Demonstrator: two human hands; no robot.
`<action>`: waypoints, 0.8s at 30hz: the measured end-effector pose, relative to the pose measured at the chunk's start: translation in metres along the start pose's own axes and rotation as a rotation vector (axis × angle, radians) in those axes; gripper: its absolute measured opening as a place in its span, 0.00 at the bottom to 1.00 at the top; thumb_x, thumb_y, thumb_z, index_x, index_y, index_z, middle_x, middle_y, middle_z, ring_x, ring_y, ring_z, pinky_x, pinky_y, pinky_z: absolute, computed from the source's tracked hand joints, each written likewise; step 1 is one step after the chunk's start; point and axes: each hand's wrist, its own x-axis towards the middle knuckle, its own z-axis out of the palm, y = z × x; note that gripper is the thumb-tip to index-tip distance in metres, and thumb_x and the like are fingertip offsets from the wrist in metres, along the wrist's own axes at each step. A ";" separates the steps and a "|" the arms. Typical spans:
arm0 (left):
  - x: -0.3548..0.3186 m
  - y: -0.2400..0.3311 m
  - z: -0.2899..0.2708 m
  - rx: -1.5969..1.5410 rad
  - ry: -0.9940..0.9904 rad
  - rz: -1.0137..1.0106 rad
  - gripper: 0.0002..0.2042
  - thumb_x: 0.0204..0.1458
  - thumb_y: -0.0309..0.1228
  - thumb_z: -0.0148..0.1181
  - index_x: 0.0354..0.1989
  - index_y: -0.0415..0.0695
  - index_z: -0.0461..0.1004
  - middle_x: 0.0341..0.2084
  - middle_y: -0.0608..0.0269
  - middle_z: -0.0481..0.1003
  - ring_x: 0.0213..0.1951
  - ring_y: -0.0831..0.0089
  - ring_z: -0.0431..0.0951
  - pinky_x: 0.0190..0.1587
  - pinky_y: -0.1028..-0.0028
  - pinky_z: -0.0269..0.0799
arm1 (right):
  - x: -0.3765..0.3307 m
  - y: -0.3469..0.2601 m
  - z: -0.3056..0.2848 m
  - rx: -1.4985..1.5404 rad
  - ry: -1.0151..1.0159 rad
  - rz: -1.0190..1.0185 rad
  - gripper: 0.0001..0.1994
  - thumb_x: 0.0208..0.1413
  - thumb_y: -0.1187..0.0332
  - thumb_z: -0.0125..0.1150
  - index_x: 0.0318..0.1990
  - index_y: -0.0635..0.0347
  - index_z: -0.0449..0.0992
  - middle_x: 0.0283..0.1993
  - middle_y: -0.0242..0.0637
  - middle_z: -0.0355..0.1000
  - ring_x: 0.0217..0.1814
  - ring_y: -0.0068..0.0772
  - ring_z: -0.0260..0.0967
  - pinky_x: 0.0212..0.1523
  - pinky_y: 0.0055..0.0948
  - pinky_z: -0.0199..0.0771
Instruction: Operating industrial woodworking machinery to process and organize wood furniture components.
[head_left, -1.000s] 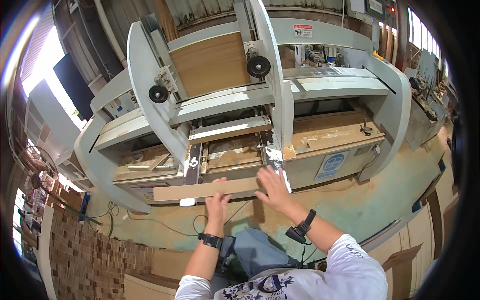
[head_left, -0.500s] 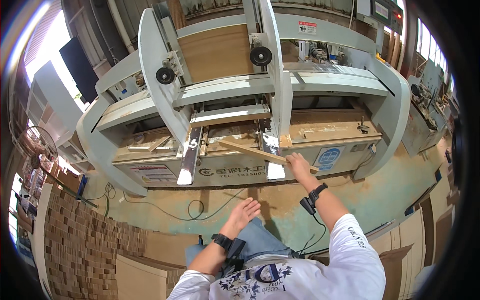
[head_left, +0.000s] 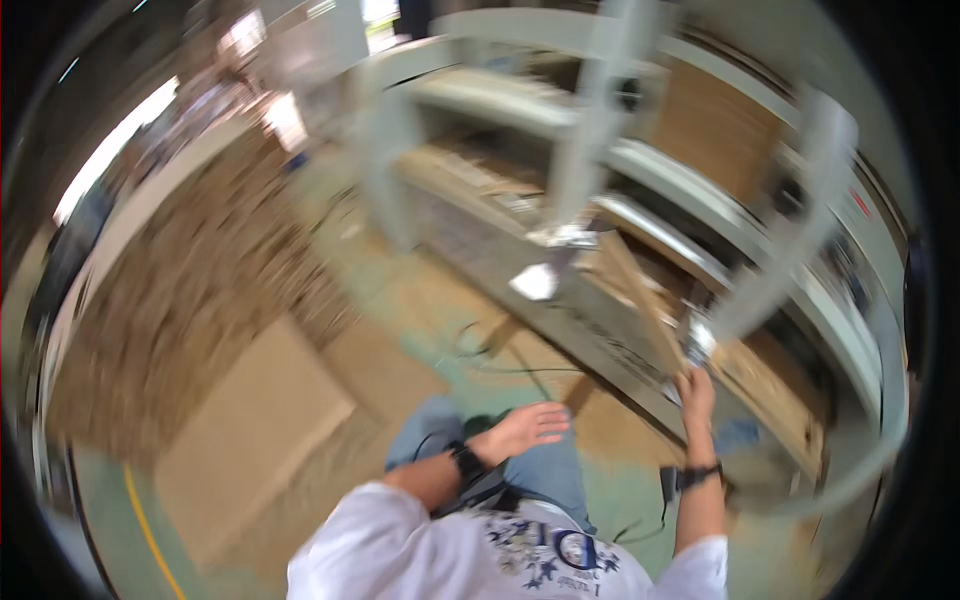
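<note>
My right hand (head_left: 697, 393) is closed around one end of a wooden strip (head_left: 643, 305). The strip slants up and away from it, across the front of a large pale woodworking machine (head_left: 735, 215). Close to the hand is one of the machine's support bars, its tip coated white (head_left: 700, 340); a second white bar tip (head_left: 535, 282) juts out farther left. Over my lap, my left hand (head_left: 527, 428) is held with fingers stretched out and nothing in it. Motion blur softens the whole view.
Tightly packed stacks of brown wooden pieces (head_left: 190, 270) fill the left side. Nearer me lies a flat brown panel (head_left: 255, 430). A dark cable (head_left: 530, 370) runs over the floor, which carries a yellow line (head_left: 145, 525) at lower left.
My view has swung left, so the machine now appears tilted on the right and the stacks show more. The strip stays in my right hand; my left remains near my lap.
</note>
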 end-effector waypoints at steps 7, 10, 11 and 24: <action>-0.087 0.037 -0.134 0.404 0.638 0.574 0.12 0.52 0.34 0.50 0.43 0.42 0.66 0.35 0.64 0.72 0.36 0.73 0.74 0.38 0.75 0.69 | -0.017 -0.186 0.104 0.510 -0.516 -0.192 0.11 0.55 0.66 0.48 0.40 0.66 0.68 0.30 0.40 0.69 0.33 0.29 0.65 0.36 0.27 0.65; -0.149 0.023 -0.223 0.088 0.801 0.735 0.09 0.51 0.32 0.51 0.38 0.42 0.68 0.27 0.66 0.72 0.30 0.77 0.72 0.34 0.77 0.69 | -0.042 -0.259 0.178 0.468 -0.705 -0.290 0.14 0.55 0.65 0.47 0.41 0.67 0.69 0.33 0.53 0.69 0.36 0.38 0.69 0.38 0.29 0.65; -0.164 0.020 -0.227 0.070 0.813 0.746 0.09 0.51 0.32 0.51 0.38 0.42 0.68 0.27 0.66 0.72 0.30 0.77 0.72 0.34 0.77 0.69 | -0.052 -0.278 0.204 0.497 -0.804 -0.250 0.14 0.55 0.64 0.47 0.41 0.67 0.69 0.34 0.54 0.69 0.38 0.39 0.69 0.38 0.31 0.66; -0.181 -0.003 -0.213 -0.622 0.369 0.721 0.16 0.54 0.24 0.45 0.52 0.39 0.60 0.42 0.56 0.69 0.43 0.69 0.73 0.47 0.69 0.69 | -0.176 -0.428 0.456 0.447 -1.228 -0.178 0.21 0.52 0.63 0.53 0.53 0.62 0.64 0.39 0.43 0.71 0.39 0.33 0.67 0.42 0.29 0.65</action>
